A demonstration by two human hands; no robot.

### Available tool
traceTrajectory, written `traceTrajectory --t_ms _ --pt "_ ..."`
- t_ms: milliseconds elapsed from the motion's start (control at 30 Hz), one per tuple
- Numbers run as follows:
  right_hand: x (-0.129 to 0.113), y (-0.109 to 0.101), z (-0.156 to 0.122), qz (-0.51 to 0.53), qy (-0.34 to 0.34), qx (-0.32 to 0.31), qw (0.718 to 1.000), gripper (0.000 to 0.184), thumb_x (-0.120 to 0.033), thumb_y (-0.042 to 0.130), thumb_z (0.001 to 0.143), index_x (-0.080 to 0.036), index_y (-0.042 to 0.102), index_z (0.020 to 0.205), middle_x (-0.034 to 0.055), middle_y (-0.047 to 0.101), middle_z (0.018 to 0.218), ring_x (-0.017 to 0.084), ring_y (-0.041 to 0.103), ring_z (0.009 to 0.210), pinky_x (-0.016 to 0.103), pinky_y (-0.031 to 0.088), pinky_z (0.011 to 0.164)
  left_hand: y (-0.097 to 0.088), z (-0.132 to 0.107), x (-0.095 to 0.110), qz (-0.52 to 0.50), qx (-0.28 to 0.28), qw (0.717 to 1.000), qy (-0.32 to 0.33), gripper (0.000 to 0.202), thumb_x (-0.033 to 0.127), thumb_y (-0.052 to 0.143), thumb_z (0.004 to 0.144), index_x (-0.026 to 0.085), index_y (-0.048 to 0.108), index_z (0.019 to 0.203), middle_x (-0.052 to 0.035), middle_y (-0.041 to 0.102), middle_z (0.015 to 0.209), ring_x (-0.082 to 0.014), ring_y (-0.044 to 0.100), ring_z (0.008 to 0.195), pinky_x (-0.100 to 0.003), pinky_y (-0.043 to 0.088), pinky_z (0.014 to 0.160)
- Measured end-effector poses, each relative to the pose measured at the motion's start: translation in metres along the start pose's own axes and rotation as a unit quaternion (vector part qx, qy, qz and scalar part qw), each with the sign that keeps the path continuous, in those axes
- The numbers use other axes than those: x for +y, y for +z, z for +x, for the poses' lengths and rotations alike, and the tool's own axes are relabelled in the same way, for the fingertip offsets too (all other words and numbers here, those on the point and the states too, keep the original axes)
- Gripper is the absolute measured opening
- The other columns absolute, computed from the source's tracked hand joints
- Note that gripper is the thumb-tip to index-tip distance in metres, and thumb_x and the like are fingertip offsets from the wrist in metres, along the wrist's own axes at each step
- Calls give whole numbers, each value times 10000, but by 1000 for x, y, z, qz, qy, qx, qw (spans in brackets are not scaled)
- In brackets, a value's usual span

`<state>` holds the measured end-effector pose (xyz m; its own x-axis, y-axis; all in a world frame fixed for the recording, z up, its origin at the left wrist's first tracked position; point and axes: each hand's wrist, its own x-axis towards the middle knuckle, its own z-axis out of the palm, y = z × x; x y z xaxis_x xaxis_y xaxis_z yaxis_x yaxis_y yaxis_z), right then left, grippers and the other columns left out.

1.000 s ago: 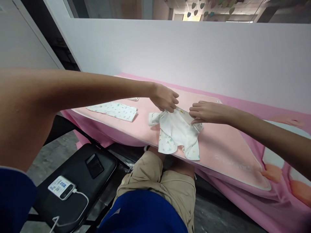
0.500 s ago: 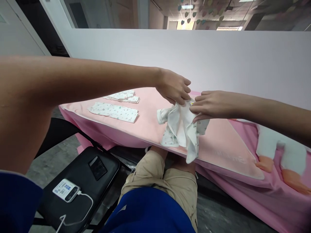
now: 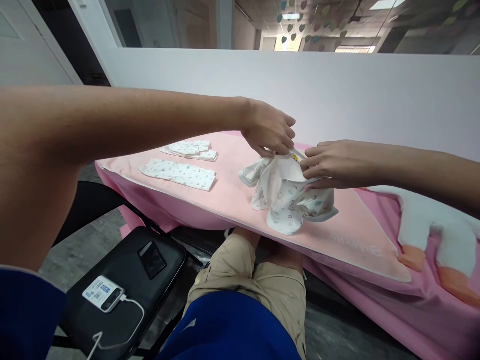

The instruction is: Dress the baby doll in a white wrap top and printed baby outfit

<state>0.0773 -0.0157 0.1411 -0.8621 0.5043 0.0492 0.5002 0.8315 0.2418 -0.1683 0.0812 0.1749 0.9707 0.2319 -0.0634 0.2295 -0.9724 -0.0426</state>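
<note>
A small white baby top (image 3: 287, 200) with a tiny coloured print hangs from both hands, its lower part over the pink-covered table (image 3: 232, 200). My left hand (image 3: 269, 129) is closed on the cloth near the neckline, where a yellow mark shows inside. On the other side of the neck, my right hand (image 3: 326, 162) grips the fabric with bent fingers; the fingertips are partly hidden in it. One sleeve with a white cuff droops at the left, the other at the right.
Left on the table lie a folded printed garment (image 3: 180, 173) and another folded garment (image 3: 191, 149) behind it. A black chair (image 3: 123, 295) at the lower left bears a phone (image 3: 151, 260) and a white power bank (image 3: 103, 294) with a cable. A white wall stands behind the table.
The top's right front panel has swung outward, so its printed side and right sleeve now show. Both hands keep nearly the same place; the view has shifted slightly.
</note>
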Motion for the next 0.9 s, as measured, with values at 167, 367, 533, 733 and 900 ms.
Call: traceTrajectory --t_ms 167,367,533,733,900 --pt "2 -13 -4 7 -17 -75 997 405 -524 537 1050 -259 619 754 43 635 709 233 559 702 389 431 693 -4 3 -2 31 -6 999 15 263 453 699 911 196 722 960 -108 707 1067 -325 565 1188 -451 348 1043" --pt "-3 -35 -4 -7 58 -66 996 353 -520 545 1032 -239 690 875 77 690 794 211 574 695 386 394 678 -4 6 2 72 75 994 39 273 536 698 887 298 784 989 -47 735 880 -310 670 995 -465 397 987" --pt "-2 -41 -4 12 141 -45 989 271 -484 578 980 -261 705 1069 50 702 774 203 558 605 357 373 618 -9 6 9 84 81 993 23 279 539 691 891 325 812 1022 -29 757 809 -276 677 898 -427 418 924" --pt "1 -51 -11 0 187 -56 981 372 -461 583 976 -256 685 1270 53 723 761 249 607 659 372 405 677 -13 -2 2 87 78 993 31 313 549 681 916 339 810 1110 -41 788 903 -291 689 982 -428 424 952" --pt "4 -50 -19 -12 172 -43 984 331 -445 596 977 -254 715 1219 90 764 928 246 629 740 372 413 712 -10 -16 0 92 92 989 70 290 501 635 961 333 791 1139 -48 791 1027 -268 701 973 -435 422 1011"
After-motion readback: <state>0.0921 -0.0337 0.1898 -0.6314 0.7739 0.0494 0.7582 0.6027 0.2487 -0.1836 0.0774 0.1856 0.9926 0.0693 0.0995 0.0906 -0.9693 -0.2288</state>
